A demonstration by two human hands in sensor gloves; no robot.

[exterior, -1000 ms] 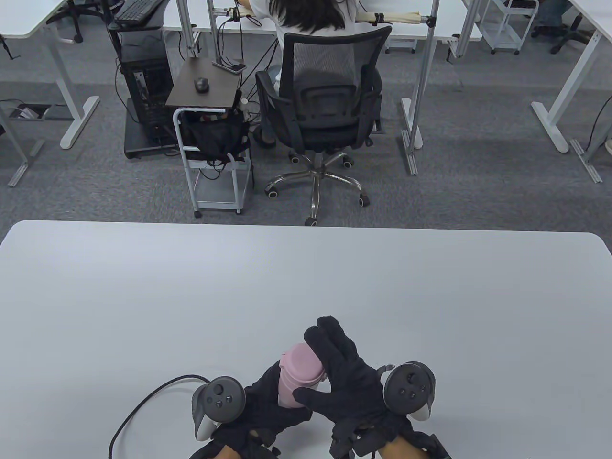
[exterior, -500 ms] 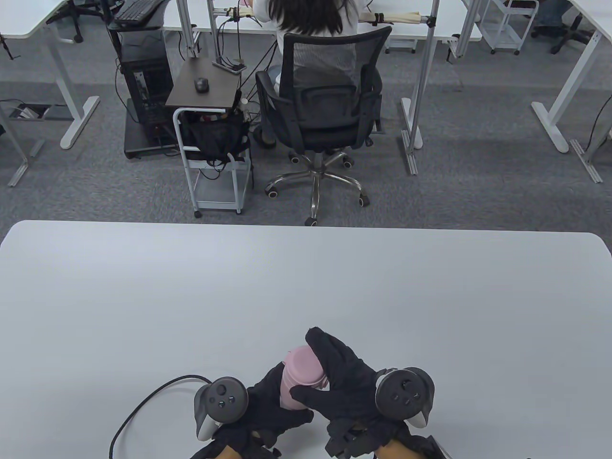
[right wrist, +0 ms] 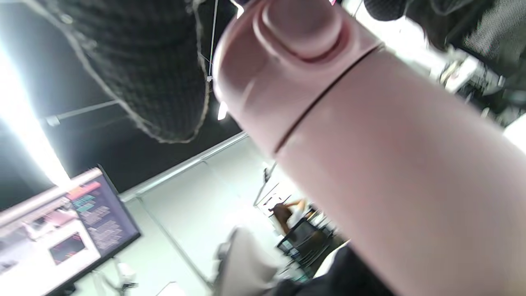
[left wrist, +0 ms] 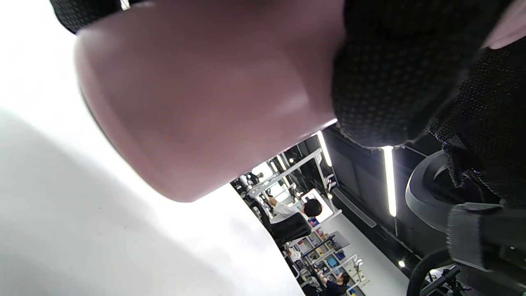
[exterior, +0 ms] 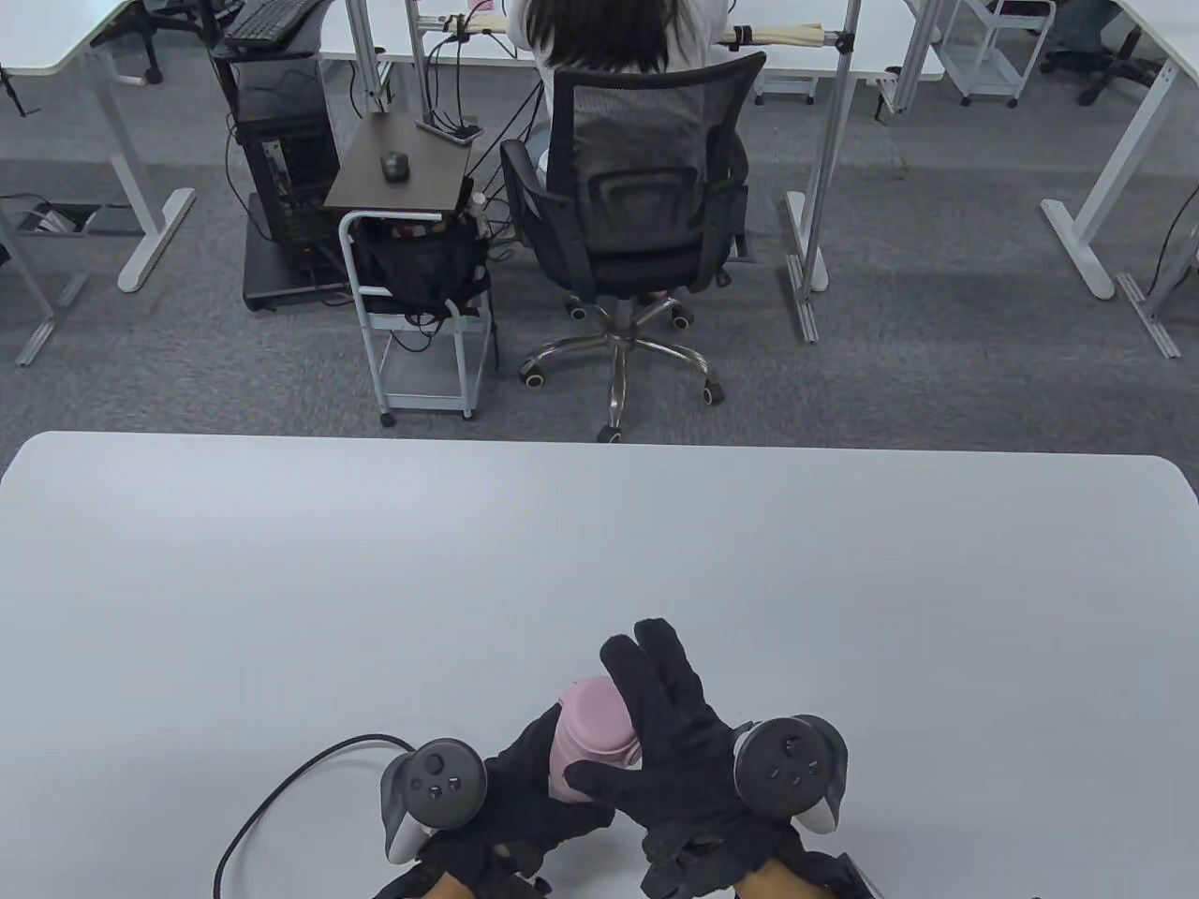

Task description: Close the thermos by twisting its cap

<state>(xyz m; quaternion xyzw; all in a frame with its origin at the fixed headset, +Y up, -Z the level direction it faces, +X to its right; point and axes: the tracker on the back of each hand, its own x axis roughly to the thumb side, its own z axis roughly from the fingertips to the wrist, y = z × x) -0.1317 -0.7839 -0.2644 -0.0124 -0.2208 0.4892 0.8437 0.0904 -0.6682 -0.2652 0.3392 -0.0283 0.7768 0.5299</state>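
Note:
A pink thermos (exterior: 583,749) stands tilted near the table's front edge, its pink cap (exterior: 597,710) seated on top. My left hand (exterior: 529,782) grips the thermos body from the left and below. In the left wrist view the body (left wrist: 197,102) fills the frame, with gloved fingers (left wrist: 390,74) wrapped over it. My right hand (exterior: 660,726) lies along the cap's right side, fingers stretched straight past it, thumb across the front of the body. The right wrist view shows the cap (right wrist: 287,53) and a seam line below it. A gloved fingertip (right wrist: 135,65) sits just beside the cap with a thin gap.
A black cable (exterior: 272,805) loops from the left tracker (exterior: 433,787) over the white table (exterior: 599,543). Beyond the far edge a person sits in a black office chair (exterior: 628,187), beside a small cart (exterior: 412,281).
Half a second ago my right fingers were curled over the cap; now they are stretched out straight again. The thermos and my left hand have hardly moved.

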